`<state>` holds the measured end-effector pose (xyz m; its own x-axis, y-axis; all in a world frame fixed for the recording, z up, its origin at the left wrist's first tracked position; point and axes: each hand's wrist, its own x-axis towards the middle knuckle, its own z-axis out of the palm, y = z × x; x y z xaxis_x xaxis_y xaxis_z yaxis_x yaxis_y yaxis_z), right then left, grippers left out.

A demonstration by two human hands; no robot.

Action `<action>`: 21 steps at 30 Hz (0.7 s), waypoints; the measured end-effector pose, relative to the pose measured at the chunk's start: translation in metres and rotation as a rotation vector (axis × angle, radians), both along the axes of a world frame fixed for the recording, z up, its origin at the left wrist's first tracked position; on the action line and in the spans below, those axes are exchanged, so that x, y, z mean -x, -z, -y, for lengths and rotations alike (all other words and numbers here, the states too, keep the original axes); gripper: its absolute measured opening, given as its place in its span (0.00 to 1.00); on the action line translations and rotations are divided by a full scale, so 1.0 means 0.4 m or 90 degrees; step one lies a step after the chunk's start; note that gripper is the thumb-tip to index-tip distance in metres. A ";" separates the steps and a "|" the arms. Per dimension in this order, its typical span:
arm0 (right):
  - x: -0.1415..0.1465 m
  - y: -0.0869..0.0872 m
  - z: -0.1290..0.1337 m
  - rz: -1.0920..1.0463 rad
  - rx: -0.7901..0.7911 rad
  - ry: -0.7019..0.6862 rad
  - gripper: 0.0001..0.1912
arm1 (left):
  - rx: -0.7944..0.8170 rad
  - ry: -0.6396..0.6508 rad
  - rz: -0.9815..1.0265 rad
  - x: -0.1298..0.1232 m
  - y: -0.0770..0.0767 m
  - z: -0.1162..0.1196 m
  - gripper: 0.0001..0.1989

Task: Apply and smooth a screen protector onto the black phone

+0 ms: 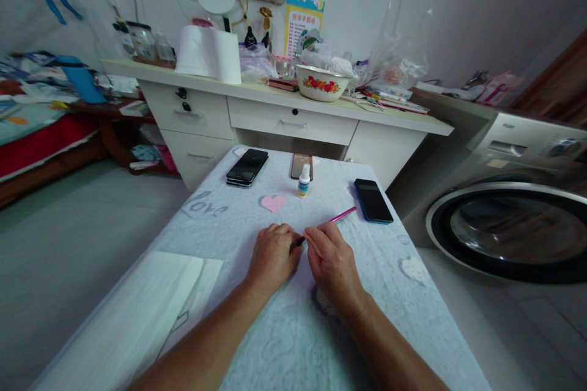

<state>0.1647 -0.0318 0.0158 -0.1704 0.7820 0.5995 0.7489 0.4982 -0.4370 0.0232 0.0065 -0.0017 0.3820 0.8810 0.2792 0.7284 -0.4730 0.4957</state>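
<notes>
Both hands meet over the middle of the cloth-covered table (pixel 284 330). My left hand (pixel 274 256) is closed on a thin dark object (pixel 298 242) whose ends are partly hidden. Fingers pinched against the other end of it, my right hand (pixel 332 263) is closed too. Beyond my right hand a thin pink stick (pixel 343 214) slants up to the right; whether it joins the dark piece cannot be seen. A small white bottle with a yellow and blue label (pixel 303 183) stands upright ahead of the hands.
Stacked phones (pixel 247 166) lie at the far left of the table, a brown-edged phone or case (pixel 297 165) behind the bottle, a blue-edged phone (pixel 373 200) at right. White sheets (pixel 156 299) cover the near left. Behind stands a cluttered desk (pixel 270 96); right, a washing machine (pixel 504 195).
</notes>
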 end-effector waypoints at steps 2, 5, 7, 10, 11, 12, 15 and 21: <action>0.000 0.001 0.000 -0.002 0.005 -0.004 0.10 | 0.002 -0.008 0.021 0.000 -0.006 0.002 0.05; -0.001 0.002 0.001 -0.006 0.010 -0.012 0.11 | -0.017 -0.006 0.075 -0.002 -0.019 0.007 0.05; -0.005 0.003 0.001 -0.005 0.009 -0.016 0.12 | -0.019 0.002 0.112 -0.005 -0.025 0.010 0.03; -0.020 0.002 -0.004 -0.001 0.003 -0.010 0.12 | -0.008 0.006 0.150 -0.007 -0.024 0.012 0.03; -0.028 0.002 -0.007 -0.001 -0.004 -0.004 0.12 | -0.006 0.007 0.156 -0.007 -0.023 0.012 0.03; -0.036 0.001 -0.011 -0.003 -0.005 0.002 0.12 | -0.005 0.007 0.160 -0.007 -0.022 0.013 0.03; -0.065 -0.001 -0.026 -0.016 -0.028 0.035 0.12 | -0.010 0.006 0.162 -0.006 -0.020 0.014 0.03; -0.108 -0.001 -0.048 -0.017 -0.040 0.114 0.11 | -0.012 0.007 0.158 -0.005 -0.023 0.016 0.03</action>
<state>0.2081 -0.0126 0.0163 -0.0152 0.7593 0.6506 0.8165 0.3850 -0.4302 0.0251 0.0001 0.0077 0.3097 0.8707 0.3821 0.5802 -0.4914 0.6495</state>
